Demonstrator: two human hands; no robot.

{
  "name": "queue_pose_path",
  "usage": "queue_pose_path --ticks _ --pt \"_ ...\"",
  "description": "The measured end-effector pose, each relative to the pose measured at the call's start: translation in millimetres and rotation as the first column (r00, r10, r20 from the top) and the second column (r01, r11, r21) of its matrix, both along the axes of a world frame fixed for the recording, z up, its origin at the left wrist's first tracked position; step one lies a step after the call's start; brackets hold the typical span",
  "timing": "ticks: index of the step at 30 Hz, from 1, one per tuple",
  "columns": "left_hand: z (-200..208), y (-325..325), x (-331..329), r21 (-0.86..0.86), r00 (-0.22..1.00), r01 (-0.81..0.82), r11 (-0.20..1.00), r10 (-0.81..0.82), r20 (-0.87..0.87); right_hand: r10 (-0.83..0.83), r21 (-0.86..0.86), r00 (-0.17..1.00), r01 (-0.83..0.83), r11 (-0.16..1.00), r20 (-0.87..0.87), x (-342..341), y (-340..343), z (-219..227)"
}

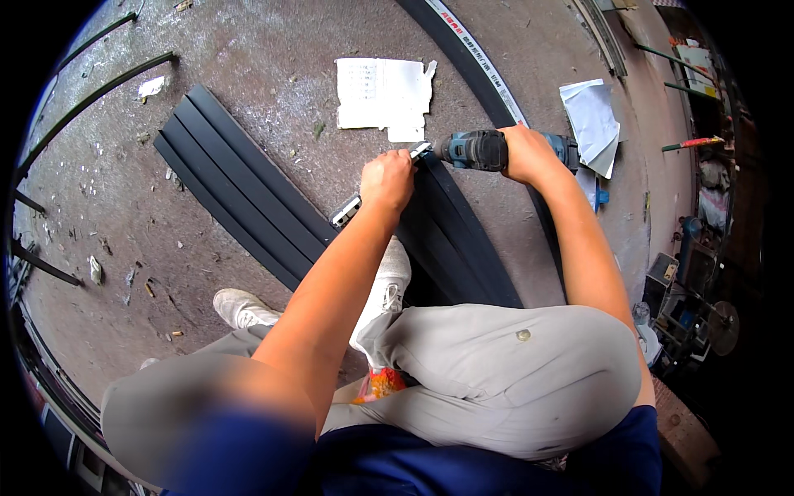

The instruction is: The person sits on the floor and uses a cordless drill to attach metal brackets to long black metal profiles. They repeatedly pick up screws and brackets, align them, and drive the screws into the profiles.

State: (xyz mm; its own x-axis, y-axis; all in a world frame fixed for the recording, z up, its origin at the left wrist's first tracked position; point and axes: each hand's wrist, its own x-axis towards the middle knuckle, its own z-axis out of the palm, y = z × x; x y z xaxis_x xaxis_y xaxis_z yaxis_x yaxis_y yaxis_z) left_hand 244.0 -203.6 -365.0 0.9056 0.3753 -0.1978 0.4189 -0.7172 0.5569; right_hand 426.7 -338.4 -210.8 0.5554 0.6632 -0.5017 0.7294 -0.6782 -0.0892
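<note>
Presently, the right hand [528,155] grasps a blue-and-black pistol-shaped power drill [482,150], its nose beside the end of a narrow silver slotted strip [420,151]. The left hand [387,178] clasps this strip; a long black ribbed profile [455,231] extends nearward from between both hands.

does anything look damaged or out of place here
Yes: the white sheet lying beyond the left hand has a ragged, torn right edge rather than a clean-cut one. Loose scraps also litter the floor at the left, which looks untidy.
</note>
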Motion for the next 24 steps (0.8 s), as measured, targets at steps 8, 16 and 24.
queue_pose_path --ticks 8,16,24 --pt "3.5 0.9 2.0 0.019 0.999 -0.049 0.999 0.049 -0.005 -0.124 -0.023 0.992 0.124 0.992 -0.028 -4.2 -12.6 6.5" --pt "15.6 8.5 2.9 -0.051 0.992 -0.013 0.999 0.007 -0.123 -0.229 0.012 0.970 0.231 0.973 -0.084 -12.6 -12.9 58.6" --pt "119.0 111.2 -34.2 0.040 0.969 0.206 0.978 -0.198 -0.151 -0.273 0.296 0.955 0.296 0.908 -0.119 -33.2 -7.8 166.0"
